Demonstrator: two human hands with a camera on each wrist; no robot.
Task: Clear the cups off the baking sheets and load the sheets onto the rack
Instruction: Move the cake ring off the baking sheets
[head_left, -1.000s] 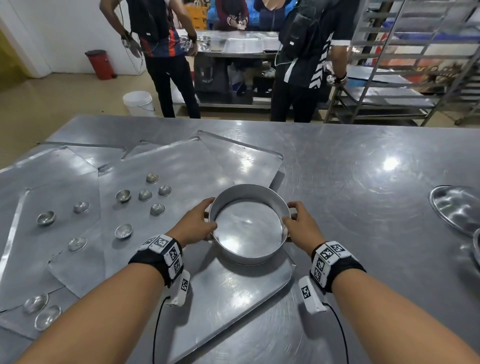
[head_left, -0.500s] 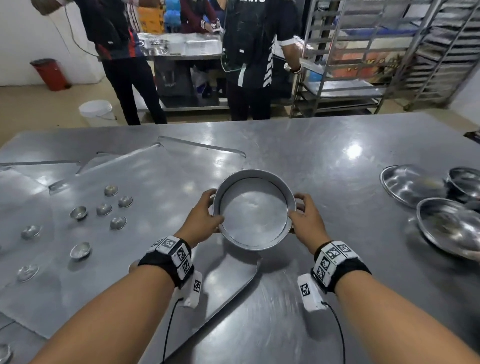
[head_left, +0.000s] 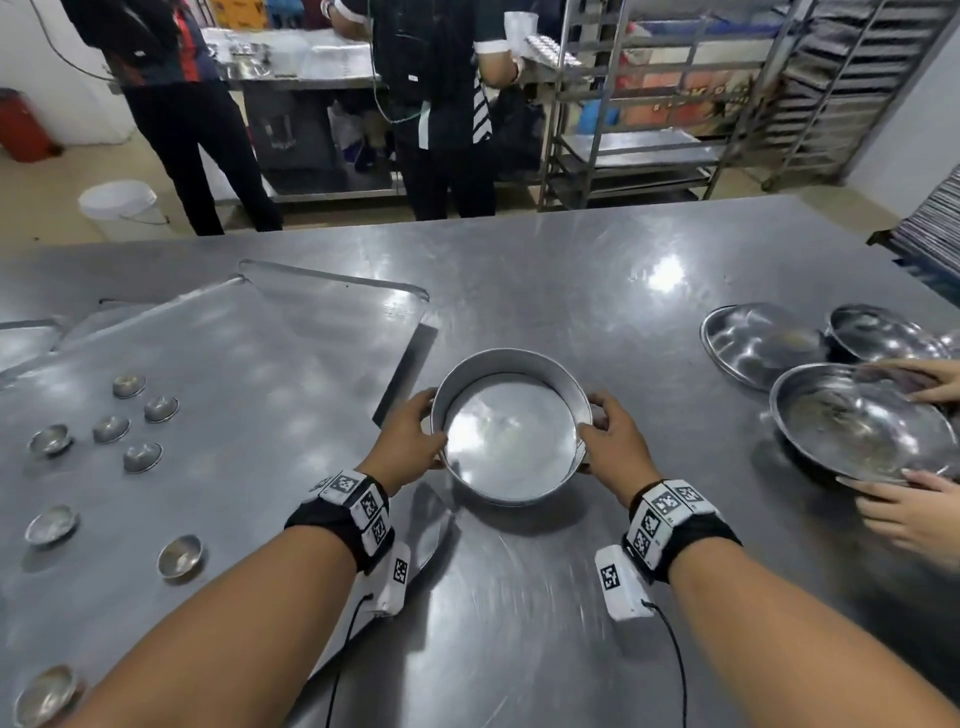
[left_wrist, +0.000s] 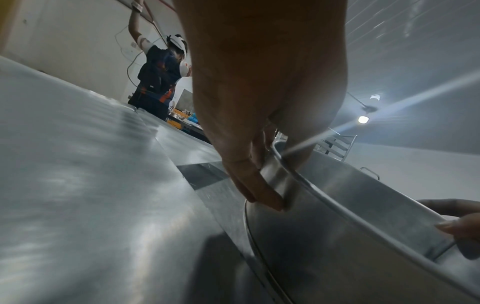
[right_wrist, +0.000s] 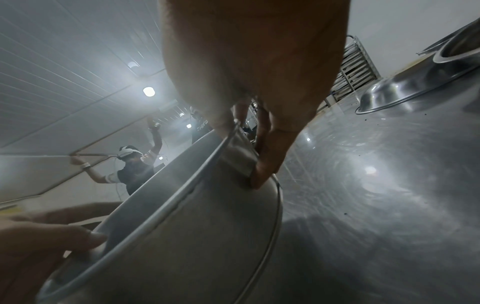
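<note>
Round pan shifted right off sheet, both hands gripping

Head view looks down; wrist views sit close, sharing the round pan.

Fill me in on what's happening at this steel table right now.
A person's left hand and right hand grip opposite sides of a round metal pan, held over the bare table just right of the baking sheets. Small metal cups still sit on the sheets. At the right edge, someone else's hands handle steel bowls.
</note>
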